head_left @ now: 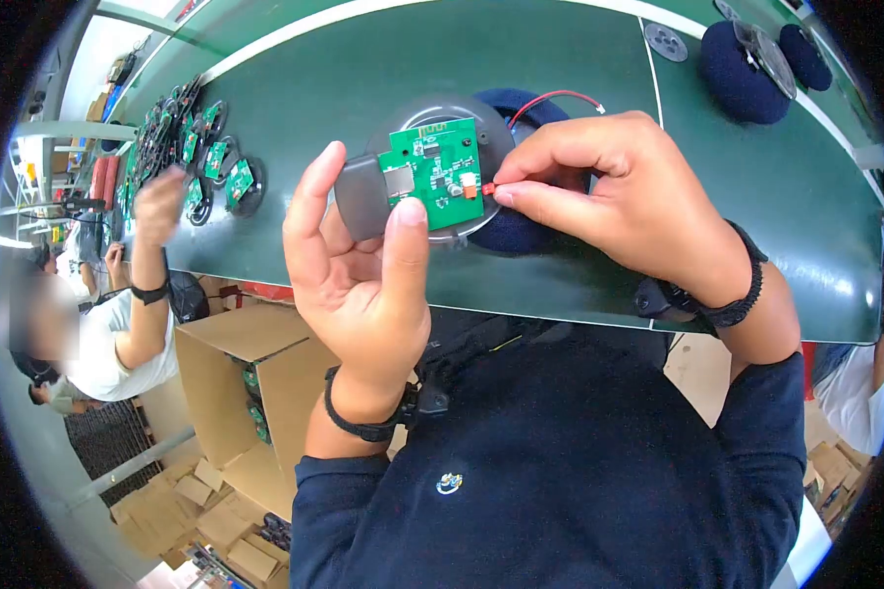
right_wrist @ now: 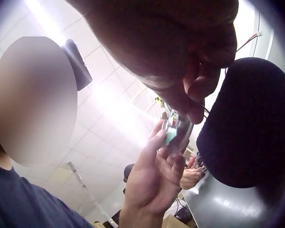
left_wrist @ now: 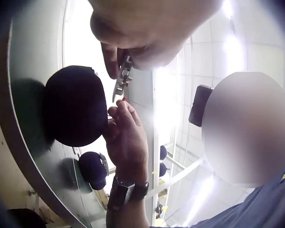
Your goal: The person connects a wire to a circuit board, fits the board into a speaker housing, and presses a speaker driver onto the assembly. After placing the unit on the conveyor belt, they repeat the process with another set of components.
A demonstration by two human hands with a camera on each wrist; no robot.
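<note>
My left hand (head_left: 368,280) holds a round grey plastic cover (head_left: 363,201) carrying a green circuit board (head_left: 430,147), with the thumb at the board's near edge. Between thumb and forefinger, my right hand (head_left: 629,191) pinches a small red plug (head_left: 489,188) right at the white and orange sockets on the board's right edge. Below both hands, a round dark-blue fabric-covered housing (head_left: 506,236) rests on the table, partly hidden by the cover. A red and black wire (head_left: 560,94) with a white end curves out behind it. The left wrist view shows the board (left_wrist: 122,80) edge-on.
On the green table (head_left: 580,49), several covers with circuit boards (head_left: 238,182) and dark cables are heaped at left. More blue housings (head_left: 742,83) and a grey disc (head_left: 666,42) lie at upper right. Another person's arm (head_left: 152,236) reaches over the left side, near a cardboard box (head_left: 236,339).
</note>
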